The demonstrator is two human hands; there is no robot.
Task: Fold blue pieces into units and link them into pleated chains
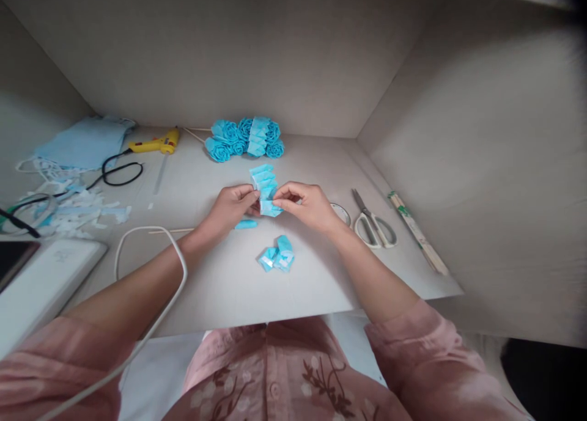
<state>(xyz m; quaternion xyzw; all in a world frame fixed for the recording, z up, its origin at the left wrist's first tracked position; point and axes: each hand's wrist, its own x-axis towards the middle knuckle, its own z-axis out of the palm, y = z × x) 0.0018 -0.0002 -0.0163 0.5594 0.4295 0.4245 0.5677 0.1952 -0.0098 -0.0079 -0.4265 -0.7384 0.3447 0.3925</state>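
Observation:
A pleated light-blue strip, folded into overlapping petals, is held between my two hands above the table. My left hand pinches its left side with thumb and fingers. On the opposite side, my right hand is closed on the strip's lower end. Below it lie a few loose folded blue pieces. Beside my left wrist rests a thin stick with a blue wrapped tip, partly hidden by my arm. Behind my right wrist a roll of tape shows in part.
Several blue flowers on sticks lie at the back, a pleated strip across them. A yellow glue gun, face masks and white scraps are left. Scissors and packaged sticks lie right. A white cable loops over my left forearm.

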